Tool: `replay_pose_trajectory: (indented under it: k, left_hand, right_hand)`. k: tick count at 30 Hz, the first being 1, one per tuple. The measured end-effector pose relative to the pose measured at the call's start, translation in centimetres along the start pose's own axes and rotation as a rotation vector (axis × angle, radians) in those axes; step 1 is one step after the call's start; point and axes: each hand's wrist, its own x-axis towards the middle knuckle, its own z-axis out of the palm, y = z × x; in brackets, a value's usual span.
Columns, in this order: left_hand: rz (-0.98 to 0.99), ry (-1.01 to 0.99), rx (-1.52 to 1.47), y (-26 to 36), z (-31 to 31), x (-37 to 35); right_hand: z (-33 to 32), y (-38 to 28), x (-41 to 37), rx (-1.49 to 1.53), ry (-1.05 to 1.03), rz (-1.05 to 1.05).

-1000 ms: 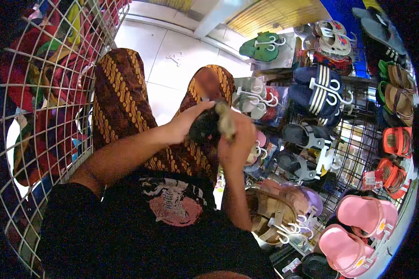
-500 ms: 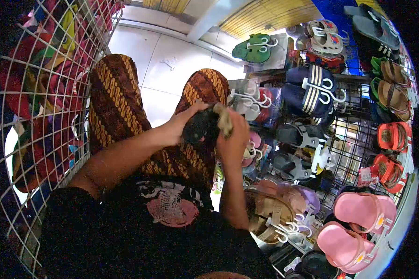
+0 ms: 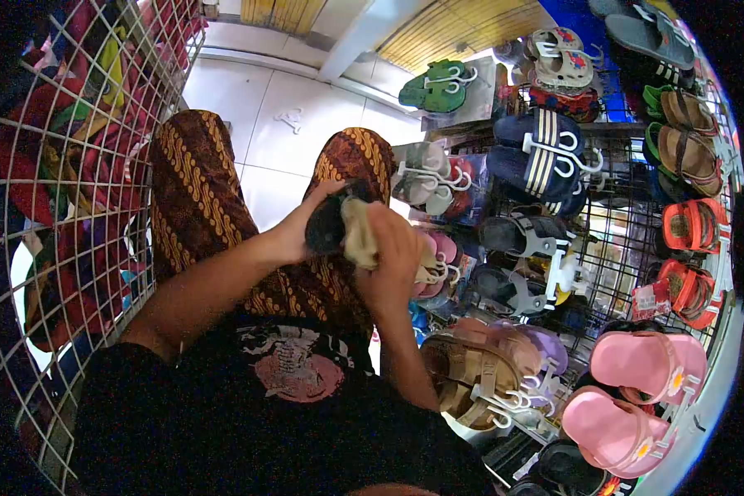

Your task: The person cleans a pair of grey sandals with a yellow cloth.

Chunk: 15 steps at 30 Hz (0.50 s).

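My left hand (image 3: 292,235) is closed around a black sandal (image 3: 325,228), held above my lap between the knees. The sandal's finer details are blurred and partly covered. In my right hand (image 3: 393,255) is a bunched beige cloth (image 3: 359,235), pressed against the sandal's right side. The fingers of the right hand are curled over the cloth. Beneath both hands lie my brown batik-patterned trousers (image 3: 198,178).
A wire rack (image 3: 591,273) of hanging footwear stands close on my right, with pink sandals (image 3: 636,364) and navy slides (image 3: 512,157). To my left rises a wire mesh basket (image 3: 83,215) of colourful items. A white hanger (image 3: 290,119) lies on the tiled floor (image 3: 264,149).
Both hands, with the sandal and cloth, have shifted slightly left in view. The cloth has moved lower and more of it shows over the sandal's side. The camera view has shifted slightly.
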Motion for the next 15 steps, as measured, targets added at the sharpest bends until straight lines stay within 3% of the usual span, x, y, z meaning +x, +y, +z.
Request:
replay_pose_trajectory:
  k: [2,4,6,8,9,10,12,13,14,15]
  left_hand:
    - [-0.337,0.071,-0.520,0.7,0.8,0.4]
    - [-0.359,0.169,-0.141,1.6,1.7,-0.1]
    - [-0.338,0.128,-0.095,1.0,0.8,-0.3]
    - [-0.337,0.076,-0.205,-1.5,-1.6,0.0]
    - [-0.348,0.044,-0.338,-1.8,-1.7,0.4]
    - [-0.201,-0.061,-0.118,-2.0,-2.0,-0.1]
    - [0.144,-0.160,0.324,-1.4,-1.6,-1.2]
    - [0.030,-0.111,0.119,-1.2,-1.1,-0.8]
    - [-0.213,-0.035,-0.295,-0.3,-0.9,-0.5]
    - [-0.113,-0.011,-0.092,-0.3,-0.6,0.0]
  right_hand:
    - [0.6,-0.2,-0.2,-0.046,-0.026,-0.072]
    - [1.7,1.9,0.2,0.034,0.033,0.111]
    - [1.3,2.0,1.1,0.208,0.159,0.244]
    - [-0.6,-0.4,1.7,0.153,-0.048,0.251]
    - [-0.5,-0.3,1.1,0.069,-0.079,0.039]
    - [-0.3,-0.2,0.6,-0.009,-0.090,-0.174]
    - [0.1,-0.1,1.0,0.044,-0.075,-0.101]
    - [0.2,0.1,1.4,0.068,-0.068,-0.068]
    - [0.6,1.4,1.9,0.090,-0.073,-0.009]
    - [0.4,1.6,2.3,0.055,-0.040,-0.022]
